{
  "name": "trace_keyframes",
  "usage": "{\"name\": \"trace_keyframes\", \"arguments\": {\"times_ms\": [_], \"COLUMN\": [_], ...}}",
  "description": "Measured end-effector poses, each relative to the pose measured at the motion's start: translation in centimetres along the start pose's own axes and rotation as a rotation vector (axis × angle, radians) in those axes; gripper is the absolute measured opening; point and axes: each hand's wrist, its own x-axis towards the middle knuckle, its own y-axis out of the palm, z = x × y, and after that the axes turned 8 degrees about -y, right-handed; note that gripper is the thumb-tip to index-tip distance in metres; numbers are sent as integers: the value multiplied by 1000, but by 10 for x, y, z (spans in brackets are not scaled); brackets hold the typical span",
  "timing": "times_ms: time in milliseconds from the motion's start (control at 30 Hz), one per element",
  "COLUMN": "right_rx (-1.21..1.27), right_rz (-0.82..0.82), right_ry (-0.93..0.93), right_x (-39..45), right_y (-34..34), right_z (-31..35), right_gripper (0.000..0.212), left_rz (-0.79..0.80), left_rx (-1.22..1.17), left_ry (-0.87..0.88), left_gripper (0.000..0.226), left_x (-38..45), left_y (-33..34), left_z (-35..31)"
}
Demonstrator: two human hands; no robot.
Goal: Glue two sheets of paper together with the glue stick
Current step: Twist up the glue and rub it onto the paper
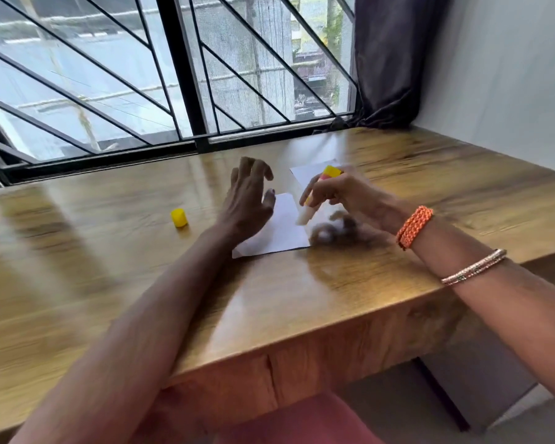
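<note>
right hand (334,193) grips uncapped glue stick (314,195), tip over near paper sheet (282,229). left hand (249,200) spread, fingers relaxed, above sheet's left edge. yellow cap (179,217) on counter (109,251), apart.

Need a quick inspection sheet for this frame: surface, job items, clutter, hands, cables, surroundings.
Surface: glossy wooden table, window glare on it.
Job's things: near paper sheet lies flat; far paper sheet behind it; uncapped glue stick tilted, tip on the near sheet; yellow cap apart, to the left.
Clutter: nothing seen.
Hands: left hand open, fingers spread, at the near sheet's left edge; right hand grips the glue stick, blurred.
Cables: nothing seen.
Surroundings: barred window, dark curtain, white wall.
</note>
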Motion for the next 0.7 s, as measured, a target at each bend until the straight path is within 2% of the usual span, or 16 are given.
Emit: {"name": "trace_keyframes", "arguments": {"times_ms": [67,100,233,300,367,433,500,700], "right_rx": [55,76,151,212,283,345,354,293], "right_rz": [-111,-164,-323,-373,-421,-471,-470,-412], "right_ry": [14,24,63,66,56,50,55,24], "right_x": [6,10,33,47,61,71,78,83], "right_y": [-7,-11,-18,-18,-19,-20,-23,-30], "right_z": [-2,-3,-4,-1,-2,-9,-19,-32], "right_gripper": [13,13,17,23,27,21,13,15], "left_rz": [-84,-70,163,211,240,282,308,301], "left_rx": [-106,-116,58,113,86,18,-2,-13], "left_ry": [-31,-50,-113,-106,-119,-137,-135,-122], "left_gripper": [22,23,33,31,27,22,17,10], "left_x": [6,10,15,19,27,35,40,48], "left_y": [-4,-5,5,11,14,16,20,27], "left_z": [-1,-1,3,1,-2,-2,-2,2]}}
